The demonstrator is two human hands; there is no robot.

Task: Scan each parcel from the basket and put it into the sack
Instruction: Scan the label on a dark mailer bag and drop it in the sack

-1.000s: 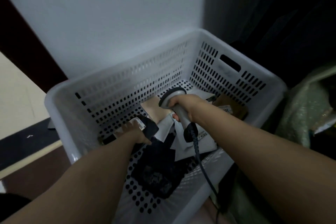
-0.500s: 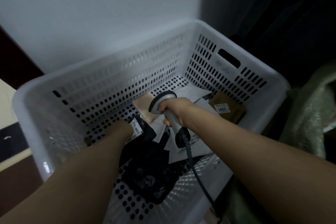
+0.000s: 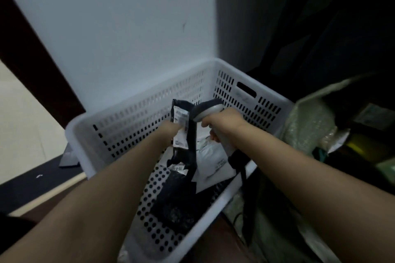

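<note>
My left hand's (image 3: 170, 129) fingers were hidden behind the black parcel (image 3: 190, 141), and its label (image 3: 181, 129) was too blurred to read. My right hand (image 3: 226, 123) covered the scanner's (image 3: 206, 110) grip. The white parcel (image 3: 210, 160) lay partly hidden under both.

A pale wall (image 3: 119, 28) stands between a dark brown frame (image 3: 32, 55) at left and a black backdrop (image 3: 320, 17) at right; cream floor tiles (image 3: 23, 117) border a black strip (image 3: 32, 181).
</note>
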